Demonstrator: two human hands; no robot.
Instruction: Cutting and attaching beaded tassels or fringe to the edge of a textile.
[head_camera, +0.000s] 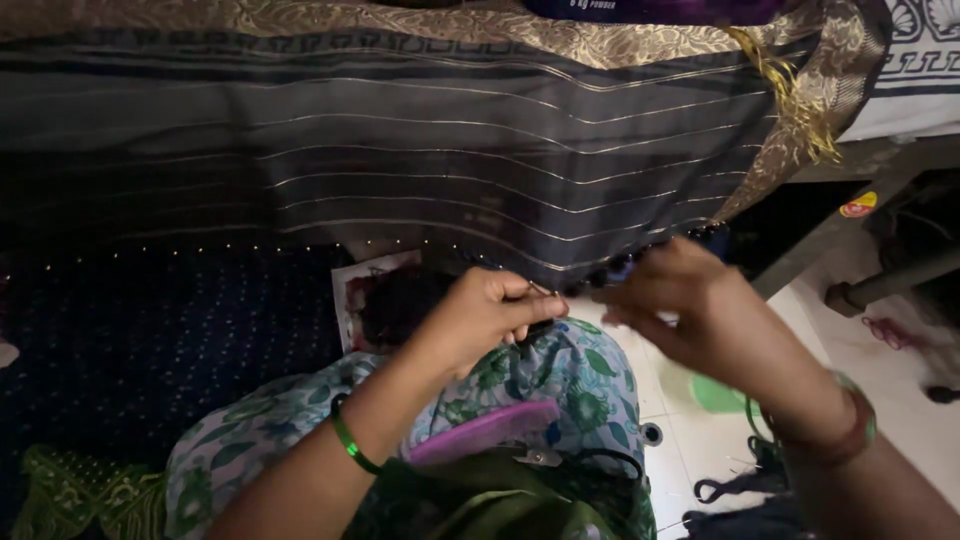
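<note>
Head view: left hand (480, 315) fingers pinched on dark beaded fabric edge (620, 265), right hand (690, 305) blurred, grip unclear.

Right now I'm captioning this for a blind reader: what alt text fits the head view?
Two bare hands work at the beaded lower edge of a dark striped cloth with a gold border; the left hand pinches something thin, the right hand is blurred beside it. A purple comb lies on the floral-clad lap below.

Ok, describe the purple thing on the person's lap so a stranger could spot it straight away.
Start at the wide dark striped cloth with gold lines hanging across the top, then drop to the knee covered in green floral fabric under the left hand. The purple comb lies on that knee, a flat, long, rounded strip. It is the only plain pinkish-purple thing among the green prints.
</note>
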